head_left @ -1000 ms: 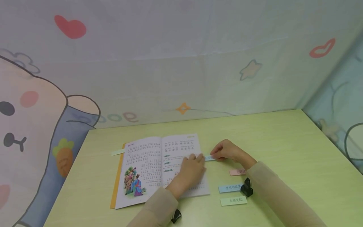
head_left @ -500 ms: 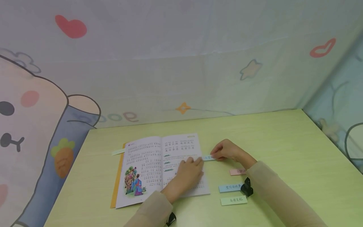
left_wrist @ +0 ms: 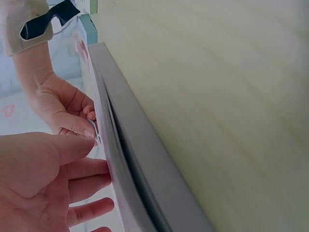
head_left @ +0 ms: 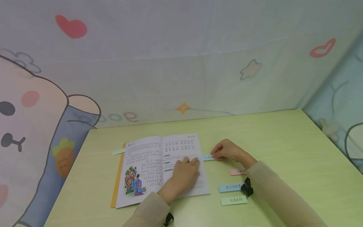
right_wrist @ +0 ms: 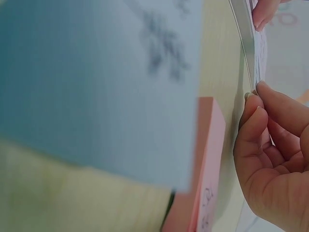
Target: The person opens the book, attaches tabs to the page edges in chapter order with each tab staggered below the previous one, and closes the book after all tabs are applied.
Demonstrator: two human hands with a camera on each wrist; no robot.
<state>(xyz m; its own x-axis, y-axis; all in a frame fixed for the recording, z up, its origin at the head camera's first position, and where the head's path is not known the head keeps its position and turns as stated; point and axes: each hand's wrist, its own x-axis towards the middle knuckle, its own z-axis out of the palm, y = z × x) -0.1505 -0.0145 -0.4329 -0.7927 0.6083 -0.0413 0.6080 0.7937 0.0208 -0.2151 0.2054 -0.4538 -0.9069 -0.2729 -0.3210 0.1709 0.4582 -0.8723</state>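
Observation:
An open book (head_left: pixel 144 186) with an orange cover edge lies on the table, showing a printed page and a drawing of figures. On its right page rests my left hand (head_left: pixel 185 173), fingers extended, their tips by the near end of a blue paper strip (head_left: pixel 204 158). That handwritten strip sticks out past the right page edge. My right hand (head_left: pixel 228 149) pinches its outer end between thumb and fingers. In the left wrist view both hands meet close beside the book's edge (left_wrist: pixel 130 140). The right wrist view shows thumb and finger of the right hand (right_wrist: pixel 275 159) together at the book's edge.
Right of the book lie a pink strip (head_left: pixel 237 172), a second blue strip (head_left: pixel 229 188) and a green strip (head_left: pixel 233 200), all handwritten. Another pale green strip (head_left: pixel 118 152) projects from the book's left side. A printed cloth (head_left: pixel 181 63) hangs behind the table (head_left: pixel 283 151).
My left hand has slid left and slightly toward me across the page, uncovering more of the blue strip. The right hand has stayed in place, holding its outer end.

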